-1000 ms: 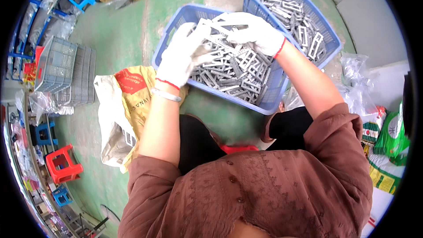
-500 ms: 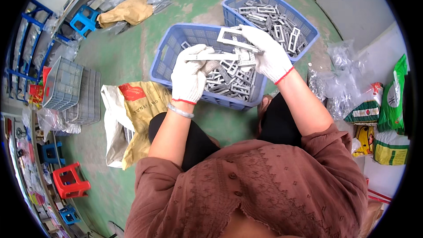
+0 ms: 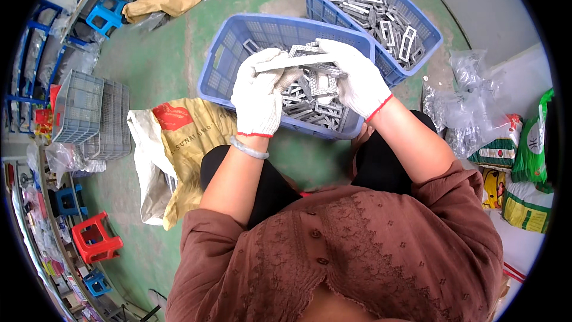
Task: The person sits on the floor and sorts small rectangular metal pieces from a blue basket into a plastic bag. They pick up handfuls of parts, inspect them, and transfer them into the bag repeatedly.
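Note:
A pale, narrow rectangular frame (image 3: 298, 61), seen nearly edge-on, spans the gap between my gloved hands. My left hand (image 3: 257, 92) is closed round its left end. My right hand (image 3: 353, 77) has its fingers closed at the frame's right end and also on a grey frame (image 3: 335, 71) just behind it; how many pieces it grips is partly hidden. Both hands wear white knitted gloves with red cuffs. Below them a blue plastic crate (image 3: 213, 71) holds many similar grey frames (image 3: 325, 110), piled loosely.
A second blue crate (image 3: 434, 45) of grey frames adjoins at the far right. Left of my knees stands a yellow-and-white woven sack (image 3: 196, 134). Grey crates (image 3: 80, 107), a red stool (image 3: 96, 238) and shelving line the left; clear plastic bags (image 3: 476, 107) and a green sack (image 3: 532, 143) lie right.
The crates appear shifted slightly in view. The frame at my right hand has tipped lower, and the right-hand fingers have come over to the end of the pale frame.

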The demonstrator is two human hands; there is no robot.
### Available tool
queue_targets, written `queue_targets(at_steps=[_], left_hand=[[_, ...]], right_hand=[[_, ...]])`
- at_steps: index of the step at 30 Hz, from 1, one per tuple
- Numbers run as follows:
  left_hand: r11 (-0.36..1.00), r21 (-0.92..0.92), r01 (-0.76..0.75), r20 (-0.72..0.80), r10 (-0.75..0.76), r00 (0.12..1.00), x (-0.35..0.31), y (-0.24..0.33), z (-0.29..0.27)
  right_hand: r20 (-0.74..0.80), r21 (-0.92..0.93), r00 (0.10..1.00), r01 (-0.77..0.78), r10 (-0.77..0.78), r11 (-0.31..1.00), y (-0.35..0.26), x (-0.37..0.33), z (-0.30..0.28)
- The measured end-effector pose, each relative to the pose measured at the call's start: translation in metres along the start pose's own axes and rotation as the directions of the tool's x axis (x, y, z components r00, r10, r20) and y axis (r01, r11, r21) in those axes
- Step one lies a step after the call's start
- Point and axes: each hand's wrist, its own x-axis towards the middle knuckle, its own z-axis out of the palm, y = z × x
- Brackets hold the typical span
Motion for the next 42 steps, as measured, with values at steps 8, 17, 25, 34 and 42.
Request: queue_targets(at_steps=[8, 17, 25, 34, 42], left_hand=[[0.998, 0.041, 0.047, -0.051, -0.045, 0.998, 0.001, 0.000, 0.001], [0.989, 0.090, 0.115, -0.061, -0.110, 0.992, -0.004, 0.001, 0.003], [0.981, 0.085, 0.176, -0.103, -0.168, 0.981, -0.005, -0.002, -0.002], [0.998, 0.027, 0.060, -0.022, -0.059, 0.998, -0.006, -0.003, -0.002], [0.898, -0.415, 0.148, -0.029, -0.175, 0.984, 0.003, 0.022, -0.011]], right_hand=[[-0.063, -0.002, 0.998, -0.003, 0.003, 1.000, 0.004, 0.009, -0.010], [-0.058, -0.047, 0.998, 0.018, -0.021, 0.999, 0.005, 0.003, -0.016], [0.023, -0.082, 1.000, -0.015, 0.017, 0.996, 0.006, -0.005, -0.015], [0.040, -0.093, 0.998, -0.037, 0.041, 0.995, 0.006, -0.009, -0.010], [0.097, -0.248, 0.992, 0.108, -0.087, 0.963, 0.000, -0.004, -0.009]])
